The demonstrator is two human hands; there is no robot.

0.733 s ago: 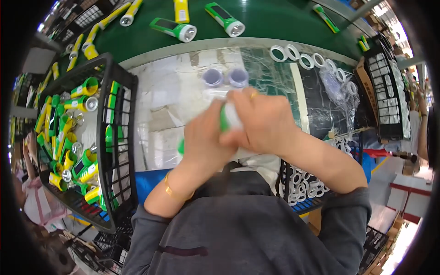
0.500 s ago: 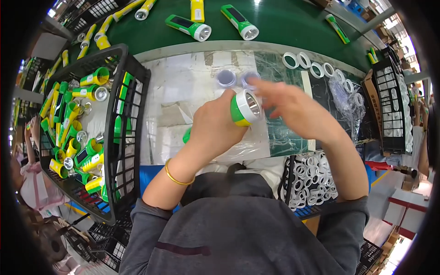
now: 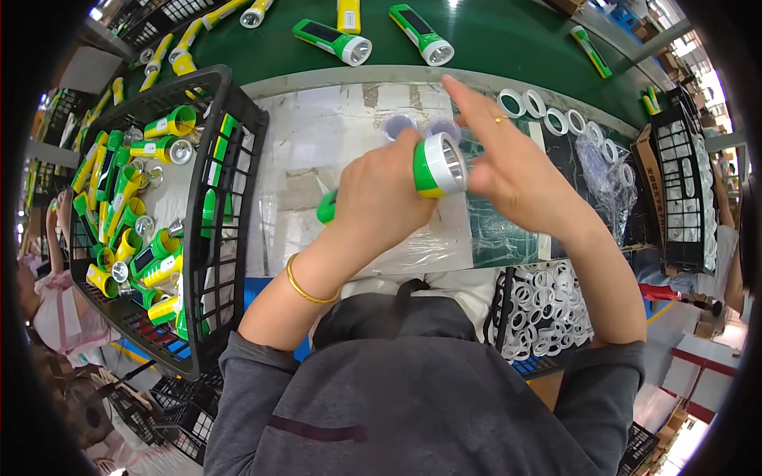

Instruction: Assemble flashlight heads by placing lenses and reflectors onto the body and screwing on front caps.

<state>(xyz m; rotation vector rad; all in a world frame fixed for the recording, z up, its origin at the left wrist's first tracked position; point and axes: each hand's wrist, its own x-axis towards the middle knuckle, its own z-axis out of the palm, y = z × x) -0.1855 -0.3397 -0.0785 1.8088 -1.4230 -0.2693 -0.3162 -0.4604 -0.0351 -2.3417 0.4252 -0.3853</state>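
My left hand (image 3: 383, 181) is wrapped round a green and yellow flashlight (image 3: 432, 168), its white-ringed lens end pointing right. The green tail of the flashlight sticks out on the left side of the hand. Just right of the lens, my right hand (image 3: 516, 163) is open with its fingers stretched out and apart. Its thumb comes close to the white ring; whether they touch I cannot tell. Behind the flashlight lie two clear round lenses (image 3: 442, 129) on the plastic-covered work surface (image 3: 298, 135).
A black crate (image 3: 208, 262) full of flashlight bodies stands at left. White rings (image 3: 533, 103) line the back right, near crumpled plastic film (image 3: 595, 163). More rings (image 3: 544, 305) fill a crate below the table edge. Finished-looking flashlights (image 3: 422, 36) lie on the green belt (image 3: 508, 47).
My right hand has drawn its fingers upright and opened them more beside the lens end. My left hand, still holding the flashlight, has shifted slightly right.
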